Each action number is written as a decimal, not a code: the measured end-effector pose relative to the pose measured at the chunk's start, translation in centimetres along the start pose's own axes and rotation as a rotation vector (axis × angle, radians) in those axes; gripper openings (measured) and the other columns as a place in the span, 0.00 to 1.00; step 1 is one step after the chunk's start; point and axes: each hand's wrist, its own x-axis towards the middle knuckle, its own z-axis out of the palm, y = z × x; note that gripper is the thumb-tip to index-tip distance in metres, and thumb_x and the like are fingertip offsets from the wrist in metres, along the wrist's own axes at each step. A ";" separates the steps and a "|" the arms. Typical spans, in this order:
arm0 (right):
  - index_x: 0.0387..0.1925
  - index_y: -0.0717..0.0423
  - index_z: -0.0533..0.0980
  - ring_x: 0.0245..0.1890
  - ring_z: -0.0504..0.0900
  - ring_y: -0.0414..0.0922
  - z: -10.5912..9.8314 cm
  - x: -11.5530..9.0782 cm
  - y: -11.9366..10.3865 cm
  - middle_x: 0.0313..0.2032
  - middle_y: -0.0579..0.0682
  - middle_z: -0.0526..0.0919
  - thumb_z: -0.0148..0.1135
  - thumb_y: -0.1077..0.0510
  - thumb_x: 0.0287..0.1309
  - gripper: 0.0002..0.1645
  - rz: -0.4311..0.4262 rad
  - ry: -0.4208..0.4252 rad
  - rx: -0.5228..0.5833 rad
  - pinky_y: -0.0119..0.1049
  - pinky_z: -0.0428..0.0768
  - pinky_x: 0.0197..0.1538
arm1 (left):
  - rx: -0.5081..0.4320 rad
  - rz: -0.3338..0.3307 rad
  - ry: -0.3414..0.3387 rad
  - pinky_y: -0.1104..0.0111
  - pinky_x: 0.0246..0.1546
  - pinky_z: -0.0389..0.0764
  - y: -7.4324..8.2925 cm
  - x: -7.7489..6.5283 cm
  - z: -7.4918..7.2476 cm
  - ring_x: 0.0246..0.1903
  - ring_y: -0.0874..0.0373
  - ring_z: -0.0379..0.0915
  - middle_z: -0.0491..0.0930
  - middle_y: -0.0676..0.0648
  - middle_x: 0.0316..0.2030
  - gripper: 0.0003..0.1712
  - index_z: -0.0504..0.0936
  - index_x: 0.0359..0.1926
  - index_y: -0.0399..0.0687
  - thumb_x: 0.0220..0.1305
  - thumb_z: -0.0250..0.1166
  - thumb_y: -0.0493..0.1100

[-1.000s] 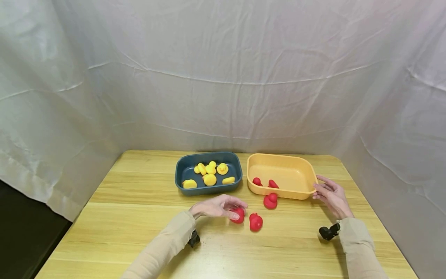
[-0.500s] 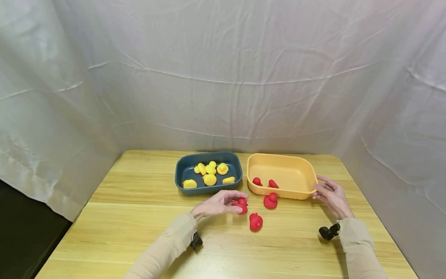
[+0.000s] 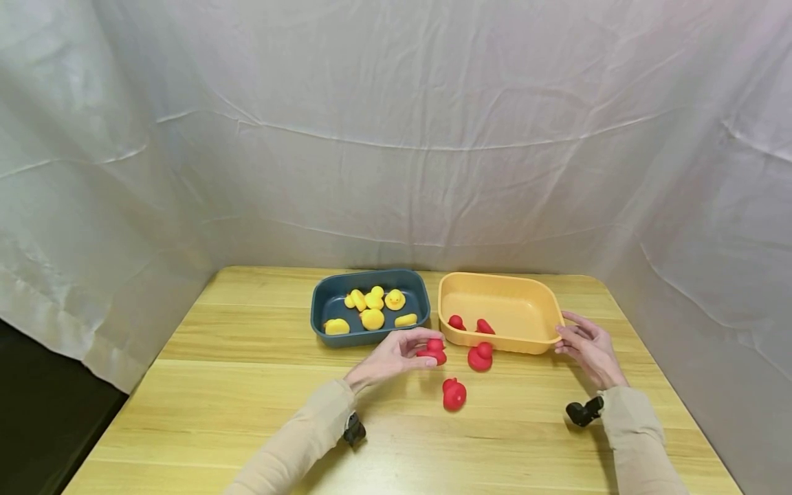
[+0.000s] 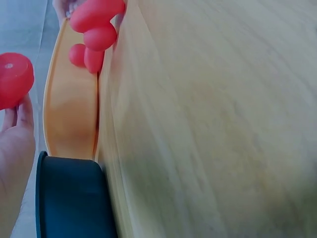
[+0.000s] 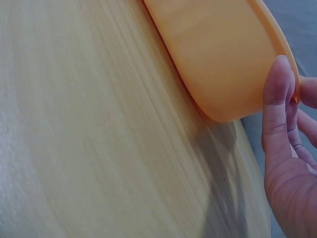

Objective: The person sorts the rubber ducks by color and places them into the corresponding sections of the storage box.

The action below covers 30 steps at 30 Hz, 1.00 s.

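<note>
My left hand (image 3: 396,356) pinches a red rubber duck (image 3: 435,353) between thumb and fingers, just in front of the two trays. In the left wrist view the held duck (image 4: 14,82) shows at the left edge, above the fingers. On the right, my right hand (image 3: 590,349) grips the near right corner of the orange tray (image 3: 538,302); the right wrist view shows the thumb (image 5: 277,99) against its wall (image 5: 223,64). Inside that tray lie two red ducks, partly hidden by the near wall. Two more red ducks sit on the table, one (image 3: 480,357) by the tray and one (image 3: 454,394) nearer me.
A dark blue tray (image 3: 317,313) with several yellow rubber ducks (image 3: 372,319) stands left of the orange one. Both rest near the back edge of the wooden table (image 3: 247,392). A pale curtain (image 3: 396,172) hangs behind and at the sides.
My left hand has lifted the red duck off the table and carried it away from me and slightly right, towards the trays. My right hand has stayed at the orange tray's corner.
</note>
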 end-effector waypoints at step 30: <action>0.62 0.55 0.71 0.29 0.86 0.40 -0.1 0.1 0.2 0.33 0.47 0.85 0.57 0.69 0.69 0.23 -0.021 -0.008 0.019 0.30 0.88 0.34 | 0.019 0.084 0.207 0.70 0.65 0.79 2.3 4.0 1.2 0.61 0.52 0.77 0.78 0.42 0.63 0.32 0.73 0.68 0.41 0.64 0.70 0.40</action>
